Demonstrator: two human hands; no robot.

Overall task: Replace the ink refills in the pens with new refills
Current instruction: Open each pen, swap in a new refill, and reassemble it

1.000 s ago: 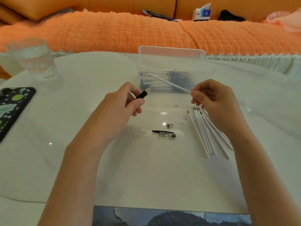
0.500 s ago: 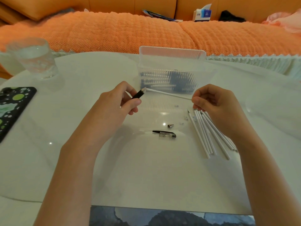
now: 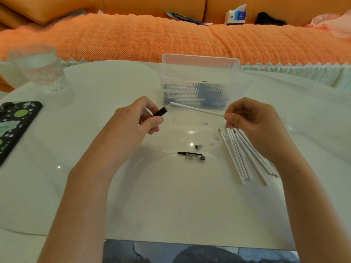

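My left hand (image 3: 133, 122) grips a black pen barrel (image 3: 160, 111) with its open end pointing right. My right hand (image 3: 250, 120) pinches the end of a white refill (image 3: 197, 109), whose far tip sits just at the barrel's mouth. Several white refills (image 3: 245, 156) lie in a loose row on the table under my right wrist. A pen cap with a black clip (image 3: 191, 156) and a small metal tip cone (image 3: 198, 146) lie on the table between my hands.
A clear plastic box (image 3: 199, 80) holding pens stands just behind my hands. A glass of water (image 3: 38, 67) is at the far left, a phone in a spotted case (image 3: 13, 126) at the left edge. Tiny clear bits (image 3: 215, 137) lie beside the refills.
The refill has swung down from a steeper tilt, and its tip has come to the mouth of the barrel. My left hand shifted a little to the left.
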